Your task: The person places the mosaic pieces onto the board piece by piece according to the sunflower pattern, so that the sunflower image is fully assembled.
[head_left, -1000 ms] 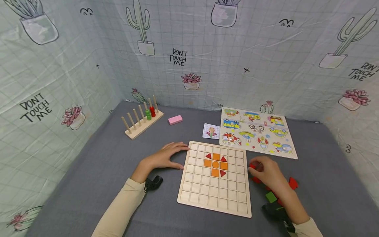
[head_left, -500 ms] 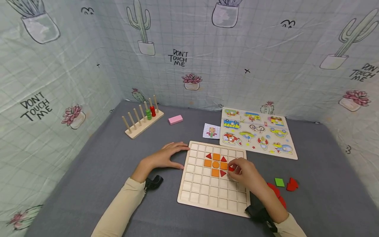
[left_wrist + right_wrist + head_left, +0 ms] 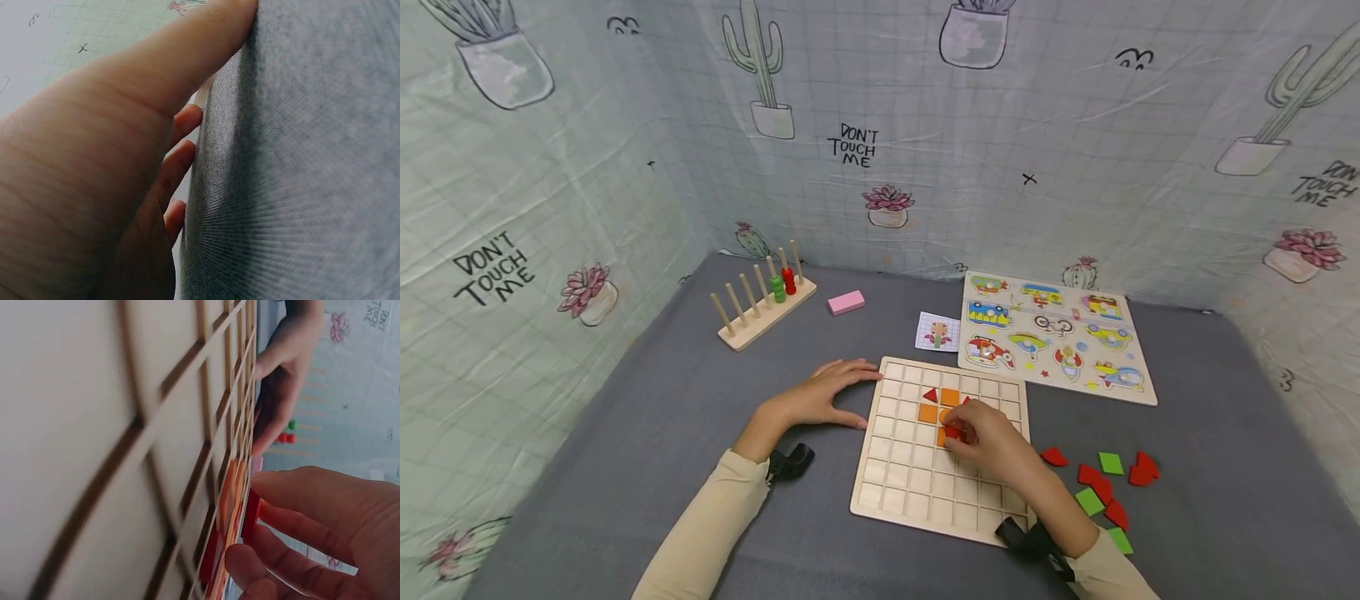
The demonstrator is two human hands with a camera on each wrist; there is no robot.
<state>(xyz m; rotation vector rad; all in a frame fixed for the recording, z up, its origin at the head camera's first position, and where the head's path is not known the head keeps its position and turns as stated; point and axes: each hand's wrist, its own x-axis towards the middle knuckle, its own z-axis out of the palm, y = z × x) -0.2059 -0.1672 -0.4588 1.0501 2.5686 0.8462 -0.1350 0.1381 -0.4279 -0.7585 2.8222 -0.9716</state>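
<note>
A square wooden grid board (image 3: 895,475) lies flat on the grey cloth. Orange squares (image 3: 928,413) and a red triangle (image 3: 931,395) sit in cells near its middle. My right hand (image 3: 996,442) is over these cells, pinching a small red tile (image 3: 251,512) between thumb and fingers. It covers part of the orange pattern, and the tile's outline is mostly hidden. At the board's left edge my left hand (image 3: 816,396) rests with spread fingers, thumb and index tips right at the rim.
Loose red pieces (image 3: 1116,513) and green squares (image 3: 1111,463) lie right of the board. Behind it are a patterned card (image 3: 937,332) and a vehicle puzzle board (image 3: 1052,337). A peg stand (image 3: 760,318) and pink block (image 3: 846,302) are at back left.
My right hand has moved left from the loose pieces onto the board, carrying a red tile, and on toward the orange pattern's middle. The left hand has stayed at the board's edge.
</note>
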